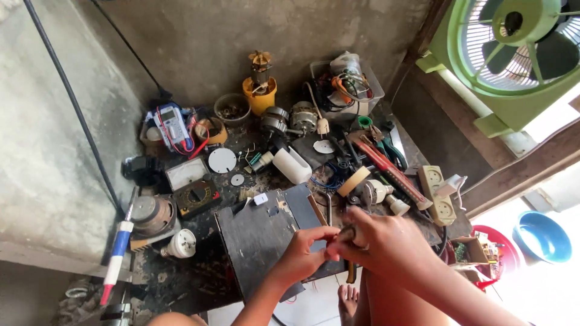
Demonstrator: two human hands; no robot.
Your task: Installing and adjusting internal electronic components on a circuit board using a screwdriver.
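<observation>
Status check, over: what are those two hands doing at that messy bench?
Left hand and right hand pinch one small dark part together. Black board beneath. Tape roll close behind.

A grimy workbench carries clutter — multimeter, dark board, roll of tape, power strip.

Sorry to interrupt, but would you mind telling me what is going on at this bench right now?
A person is working with both hands above a cluttered workbench. The left hand and right hand meet on a small dark part; what it is cannot be told. Under them lies a black box. Around it sit a multimeter, small motors, a roll of tape and a power strip.
</observation>
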